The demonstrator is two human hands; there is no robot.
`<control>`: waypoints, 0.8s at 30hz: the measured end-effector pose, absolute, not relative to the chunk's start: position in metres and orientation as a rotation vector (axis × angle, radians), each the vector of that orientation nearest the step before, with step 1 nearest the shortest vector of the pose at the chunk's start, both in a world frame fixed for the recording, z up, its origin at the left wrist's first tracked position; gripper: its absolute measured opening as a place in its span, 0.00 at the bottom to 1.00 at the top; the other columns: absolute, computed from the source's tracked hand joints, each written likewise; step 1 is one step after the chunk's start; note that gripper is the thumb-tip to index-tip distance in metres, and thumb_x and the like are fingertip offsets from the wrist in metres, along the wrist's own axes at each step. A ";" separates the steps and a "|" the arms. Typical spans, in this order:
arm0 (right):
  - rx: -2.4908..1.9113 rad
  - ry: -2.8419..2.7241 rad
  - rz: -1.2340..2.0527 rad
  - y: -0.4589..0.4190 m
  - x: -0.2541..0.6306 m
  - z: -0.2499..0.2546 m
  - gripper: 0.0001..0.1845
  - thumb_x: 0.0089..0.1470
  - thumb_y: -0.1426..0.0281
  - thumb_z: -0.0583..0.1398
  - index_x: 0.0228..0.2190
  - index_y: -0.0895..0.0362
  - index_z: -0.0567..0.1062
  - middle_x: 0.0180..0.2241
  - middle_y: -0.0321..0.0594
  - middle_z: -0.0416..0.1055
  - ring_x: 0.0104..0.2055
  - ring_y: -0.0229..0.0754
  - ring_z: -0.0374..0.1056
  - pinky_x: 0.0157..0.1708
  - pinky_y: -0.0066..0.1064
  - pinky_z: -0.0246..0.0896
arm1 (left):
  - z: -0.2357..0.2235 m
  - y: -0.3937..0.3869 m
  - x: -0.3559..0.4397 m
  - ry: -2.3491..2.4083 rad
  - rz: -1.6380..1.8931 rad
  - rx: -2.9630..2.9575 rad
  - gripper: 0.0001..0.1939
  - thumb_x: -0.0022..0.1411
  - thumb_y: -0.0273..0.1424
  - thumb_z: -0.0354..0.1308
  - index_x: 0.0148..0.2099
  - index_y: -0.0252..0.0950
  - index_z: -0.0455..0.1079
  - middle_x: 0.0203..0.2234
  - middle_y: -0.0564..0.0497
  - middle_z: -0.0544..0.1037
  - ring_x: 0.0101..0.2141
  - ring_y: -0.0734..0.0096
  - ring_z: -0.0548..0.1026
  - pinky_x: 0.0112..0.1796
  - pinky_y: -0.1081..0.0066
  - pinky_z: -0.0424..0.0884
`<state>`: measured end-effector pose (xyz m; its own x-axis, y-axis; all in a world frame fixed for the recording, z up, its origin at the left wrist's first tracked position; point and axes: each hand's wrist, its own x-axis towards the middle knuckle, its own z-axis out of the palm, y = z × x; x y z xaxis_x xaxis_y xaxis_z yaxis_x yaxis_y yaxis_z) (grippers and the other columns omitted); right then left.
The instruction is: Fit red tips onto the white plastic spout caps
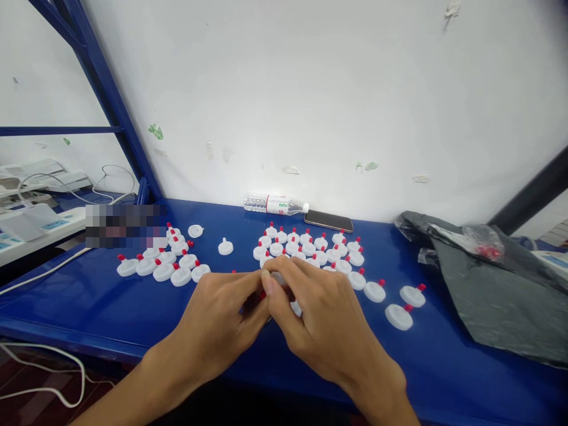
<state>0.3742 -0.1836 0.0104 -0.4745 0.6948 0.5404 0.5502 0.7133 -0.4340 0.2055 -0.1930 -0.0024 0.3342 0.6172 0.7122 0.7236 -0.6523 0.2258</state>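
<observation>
My left hand (226, 307) and my right hand (315, 310) meet at the fingertips above the front of the blue table (106, 316). Both are closed around a white round cap with a red tip (262, 294), mostly hidden by the fingers. Behind my hands stands a cluster of white round caps with red spout tips (293, 247). A second cluster of the same caps (164, 270) is to the left. One white cap without a red tip (225, 247) lies between the clusters, and a white disc-like cap (195, 231) is further back.
A clear plastic bottle (275, 205) lies against the wall beside a phone (328, 221). At the right is a dark grey plastic bag (501, 296), with a clear bag of red pieces (489, 251) on it. A white cable (48, 271) crosses the left edge.
</observation>
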 end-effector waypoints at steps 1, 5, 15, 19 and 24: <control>-0.939 -2.198 0.273 -0.184 0.374 0.011 0.12 0.69 0.63 0.51 0.40 0.53 0.73 0.32 0.34 0.75 0.31 0.38 0.72 0.30 0.30 0.56 | -0.003 -0.193 0.205 -1.240 -1.228 -2.460 0.14 0.66 0.24 0.54 0.26 0.36 0.67 0.15 0.60 0.67 0.15 0.82 0.60 0.19 0.77 0.54; -0.945 -2.215 0.306 -0.185 0.374 0.012 0.12 0.68 0.60 0.53 0.38 0.52 0.72 0.32 0.33 0.74 0.32 0.38 0.71 0.30 0.30 0.55 | -0.003 -0.193 0.204 -1.227 -1.259 -2.479 0.14 0.66 0.24 0.55 0.26 0.36 0.68 0.15 0.61 0.67 0.14 0.83 0.59 0.19 0.77 0.54; -0.933 -2.240 0.374 -0.189 0.374 0.013 0.08 0.63 0.65 0.56 0.41 0.53 0.73 0.33 0.34 0.73 0.33 0.40 0.71 0.33 0.32 0.59 | -0.001 -0.192 0.204 -1.201 -1.264 -2.417 0.14 0.60 0.20 0.52 0.22 0.35 0.63 0.13 0.61 0.62 0.15 0.83 0.54 0.18 0.76 0.50; -0.929 -2.228 0.364 -0.188 0.373 0.014 0.07 0.61 0.66 0.56 0.40 0.53 0.73 0.32 0.34 0.73 0.31 0.39 0.70 0.32 0.31 0.60 | 0.000 -0.192 0.205 -1.201 -1.268 -2.418 0.14 0.57 0.18 0.50 0.21 0.36 0.60 0.13 0.61 0.61 0.15 0.83 0.53 0.18 0.76 0.50; -0.938 -2.197 0.346 -0.186 0.372 0.013 0.07 0.60 0.67 0.57 0.39 0.53 0.74 0.31 0.32 0.73 0.28 0.37 0.68 0.29 0.29 0.58 | 0.000 -0.193 0.204 -1.210 -1.252 -2.435 0.14 0.60 0.20 0.52 0.23 0.35 0.63 0.13 0.61 0.63 0.15 0.83 0.55 0.19 0.77 0.51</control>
<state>0.3720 -0.1864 0.0129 -0.4827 0.7133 0.5081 0.5226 0.7002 -0.4864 0.2038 -0.1934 0.0001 0.3271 0.5921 0.7365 0.7158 -0.6641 0.2159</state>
